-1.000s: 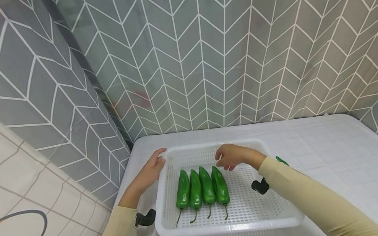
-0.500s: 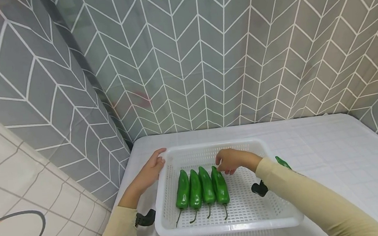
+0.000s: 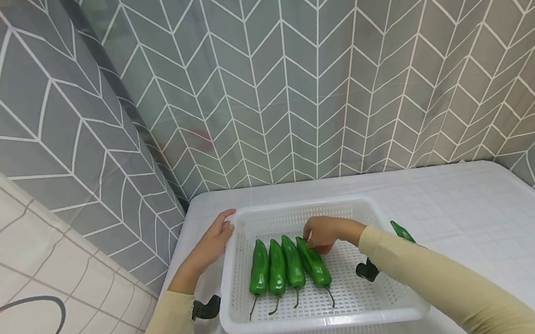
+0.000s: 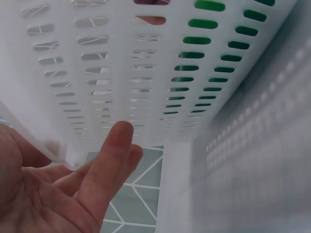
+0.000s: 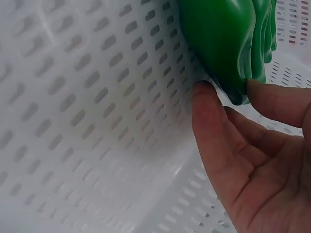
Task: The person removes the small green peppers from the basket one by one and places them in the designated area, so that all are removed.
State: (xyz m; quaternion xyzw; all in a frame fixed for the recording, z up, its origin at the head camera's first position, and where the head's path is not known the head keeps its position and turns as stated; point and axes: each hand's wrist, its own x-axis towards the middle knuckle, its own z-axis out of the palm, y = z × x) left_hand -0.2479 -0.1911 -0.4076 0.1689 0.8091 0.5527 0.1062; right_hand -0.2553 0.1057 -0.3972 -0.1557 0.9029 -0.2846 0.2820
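Several green peppers lie side by side in a white perforated plastic basket (image 3: 274,328), stems toward me. My right hand (image 3: 325,230) pinches the tip of the rightmost green pepper (image 3: 315,266); the right wrist view shows thumb and finger on either side of that tip. This pepper slants, its stem end swung away from its neighbour (image 3: 293,265). At the basket's left far corner, my left hand (image 3: 213,243) holds the rim. In the left wrist view, fingers (image 4: 109,170) reach along the outside of the slotted wall, with part of the hand behind the rim.
Right of the basket, another green pepper (image 3: 401,231) lies on the white-clothed table (image 3: 458,207), partly hidden by my right sleeve. A grey patterned curtain (image 3: 290,104) hangs behind the table. Dark wrist cameras (image 3: 207,308) sit below both hands.
My right hand has come down and left onto the rightmost pepper's tip and taken hold of it. That pepper's stem end has shifted right. My left hand stays on the rim.
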